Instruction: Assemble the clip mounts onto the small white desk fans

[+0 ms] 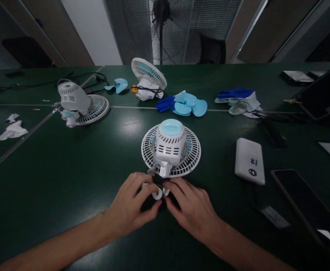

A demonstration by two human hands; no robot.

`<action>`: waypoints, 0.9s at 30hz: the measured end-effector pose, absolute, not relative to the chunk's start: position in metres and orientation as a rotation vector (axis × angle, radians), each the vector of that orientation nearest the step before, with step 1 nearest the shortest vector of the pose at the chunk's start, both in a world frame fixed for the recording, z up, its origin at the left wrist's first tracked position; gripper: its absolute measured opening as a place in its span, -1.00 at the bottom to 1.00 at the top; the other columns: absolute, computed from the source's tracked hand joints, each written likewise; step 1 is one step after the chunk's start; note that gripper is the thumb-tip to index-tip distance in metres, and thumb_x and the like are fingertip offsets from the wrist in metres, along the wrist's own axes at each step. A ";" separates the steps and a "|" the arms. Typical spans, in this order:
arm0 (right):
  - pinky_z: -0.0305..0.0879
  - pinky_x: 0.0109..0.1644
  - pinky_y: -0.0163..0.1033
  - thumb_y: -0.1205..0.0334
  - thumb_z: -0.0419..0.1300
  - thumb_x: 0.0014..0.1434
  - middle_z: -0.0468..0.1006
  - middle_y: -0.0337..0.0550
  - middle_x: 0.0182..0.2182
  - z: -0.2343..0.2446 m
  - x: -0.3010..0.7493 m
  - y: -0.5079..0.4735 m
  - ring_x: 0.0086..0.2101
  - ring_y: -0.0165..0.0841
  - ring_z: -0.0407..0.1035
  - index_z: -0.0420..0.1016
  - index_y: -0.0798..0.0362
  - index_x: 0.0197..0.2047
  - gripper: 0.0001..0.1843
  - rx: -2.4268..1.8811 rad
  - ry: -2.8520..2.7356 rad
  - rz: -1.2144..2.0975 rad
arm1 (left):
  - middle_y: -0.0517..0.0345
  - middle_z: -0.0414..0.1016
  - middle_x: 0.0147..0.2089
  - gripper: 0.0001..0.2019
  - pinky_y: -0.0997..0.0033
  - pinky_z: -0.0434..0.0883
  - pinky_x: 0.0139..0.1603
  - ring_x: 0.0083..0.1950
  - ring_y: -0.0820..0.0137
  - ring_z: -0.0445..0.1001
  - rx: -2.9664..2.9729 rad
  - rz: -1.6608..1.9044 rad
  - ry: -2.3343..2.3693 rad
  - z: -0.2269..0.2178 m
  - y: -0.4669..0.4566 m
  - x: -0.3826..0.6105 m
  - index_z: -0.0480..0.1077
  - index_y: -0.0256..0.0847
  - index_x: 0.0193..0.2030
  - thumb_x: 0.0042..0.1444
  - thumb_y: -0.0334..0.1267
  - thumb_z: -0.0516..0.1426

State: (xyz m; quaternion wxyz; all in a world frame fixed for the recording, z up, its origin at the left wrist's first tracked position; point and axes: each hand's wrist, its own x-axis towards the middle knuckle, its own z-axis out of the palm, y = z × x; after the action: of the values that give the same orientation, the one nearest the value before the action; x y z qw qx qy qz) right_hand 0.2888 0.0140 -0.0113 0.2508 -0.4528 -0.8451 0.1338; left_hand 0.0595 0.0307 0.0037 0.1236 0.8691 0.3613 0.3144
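Observation:
A small white fan (170, 145) lies face down on its round grille, its light-blue-capped motor housing upward. Just in front of it, my left hand (135, 201) is closed, thumb and fingers around a small white ring-shaped part (157, 194). Close beside it, my right hand (191, 207) pinches another small white piece (166, 191), mostly covered by the fingers. Whether the two pieces touch, I cannot tell. A white bracket (165, 169) at the fan's base sticks out toward my fingertips.
Two more fans, one at left (74, 99) and one at the back (149, 81), rest on the green table (69, 173). Blue fan blades (189, 104) lie behind, near gloves (238, 99). To the right are a white power bank (249, 160) and a phone (303, 199).

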 end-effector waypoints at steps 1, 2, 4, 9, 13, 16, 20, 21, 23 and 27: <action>0.57 -0.23 -0.10 0.34 0.19 0.32 0.62 -0.08 -0.05 -0.010 0.289 0.014 -0.19 -0.20 0.59 0.46 0.02 0.12 -0.70 -1.232 -2.258 0.388 | -0.05 0.43 0.07 -0.70 0.13 0.48 0.04 0.08 0.15 0.41 2.555 0.797 1.063 0.002 0.027 0.057 0.37 -0.19 0.10 0.24 -0.39 0.23; 0.56 -0.21 -0.11 0.35 0.20 0.30 0.62 -0.09 -0.08 -0.009 0.289 0.013 -0.19 -0.22 0.58 0.47 0.02 0.10 -0.70 -1.225 -2.201 0.404 | -0.07 0.44 0.11 -0.66 0.10 0.48 0.06 0.10 0.13 0.41 2.548 0.705 1.076 0.001 0.024 0.055 0.36 -0.19 0.14 0.24 -0.40 0.21; 0.56 -0.18 -0.14 0.36 0.22 0.27 0.61 -0.09 -0.11 -0.005 0.292 0.013 -0.19 -0.25 0.56 0.48 0.04 0.08 -0.70 -1.201 -2.068 0.414 | -0.08 0.43 0.16 -0.60 0.12 0.48 0.10 0.13 0.15 0.43 2.460 0.639 1.089 -0.001 0.025 0.054 0.32 -0.18 0.24 0.28 -0.45 0.15; 0.51 -0.01 -0.06 0.41 0.23 0.23 0.56 -0.09 -0.14 0.004 0.302 0.017 -0.12 -0.24 0.48 0.50 0.05 0.05 -0.69 -1.122 -1.827 0.332 | 0.07 0.44 0.02 -0.65 0.34 0.48 -0.03 -0.01 0.31 0.48 2.037 0.742 1.070 0.005 0.028 0.058 0.34 -0.11 0.13 0.23 -0.46 0.17; 0.33 0.33 0.13 0.45 0.21 0.27 0.54 -0.07 -0.06 0.004 0.305 0.020 0.04 -0.20 0.43 0.49 0.05 0.11 -0.64 -1.062 -1.772 0.369 | 0.15 0.39 -0.12 -0.77 0.44 0.43 -0.15 -0.15 0.39 0.42 1.640 0.840 1.061 0.007 0.021 0.066 0.33 -0.14 -0.01 0.23 -0.36 0.22; 0.26 0.41 0.18 0.46 0.20 0.28 0.52 -0.05 0.00 0.001 0.305 0.021 0.09 -0.21 0.42 0.46 0.04 0.17 -0.59 -1.025 -1.767 0.468 | 0.16 0.38 -0.11 -0.74 0.45 0.44 -0.07 -0.12 0.41 0.41 1.402 0.889 1.040 0.004 0.019 0.068 0.31 -0.14 0.01 0.27 -0.27 0.27; 0.28 0.40 0.21 0.45 0.20 0.29 0.51 -0.04 0.01 -0.001 0.306 0.021 0.10 -0.19 0.42 0.45 0.02 0.20 -0.57 -1.005 -1.762 0.510 | 0.20 0.37 -0.16 -0.59 0.52 0.42 -0.16 -0.19 0.46 0.39 1.245 0.921 1.009 0.003 0.023 0.071 0.33 -0.15 -0.04 0.12 -0.20 0.43; 0.26 0.41 0.23 0.45 0.20 0.29 0.51 -0.05 0.01 -0.002 0.305 0.021 0.10 -0.18 0.42 0.45 0.01 0.20 -0.57 -1.005 -1.767 0.508 | 0.21 0.37 -0.17 -0.53 0.53 0.42 -0.19 -0.22 0.47 0.39 1.228 0.934 0.994 0.003 0.024 0.072 0.34 -0.16 -0.07 0.03 -0.19 0.49; 0.25 0.41 0.27 0.44 0.20 0.28 0.52 -0.05 0.00 -0.002 0.305 0.020 0.10 -0.16 0.43 0.45 -0.01 0.20 -0.56 -1.005 -1.778 0.497 | 0.24 0.37 -0.21 -0.45 0.54 0.42 -0.24 -0.26 0.47 0.39 1.213 0.969 0.970 0.005 0.024 0.076 0.35 -0.17 -0.11 -0.12 -0.19 0.56; 0.33 0.36 0.30 0.44 0.19 0.27 0.53 -0.04 -0.02 -0.001 0.303 0.019 0.07 -0.14 0.46 0.45 -0.02 0.19 -0.56 -1.009 -1.771 0.478 | 0.27 0.38 -0.28 -0.42 0.55 0.43 -0.28 -0.30 0.48 0.39 1.213 1.012 0.985 0.009 0.025 0.084 0.35 -0.17 -0.17 -0.21 -0.20 0.59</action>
State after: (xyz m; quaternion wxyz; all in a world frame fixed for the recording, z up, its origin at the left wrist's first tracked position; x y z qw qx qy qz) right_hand 0.3034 0.0187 -0.0007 0.5005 -0.4174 -0.7323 0.1977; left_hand 0.0844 0.0247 0.0089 0.5972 0.5224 0.4246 0.4361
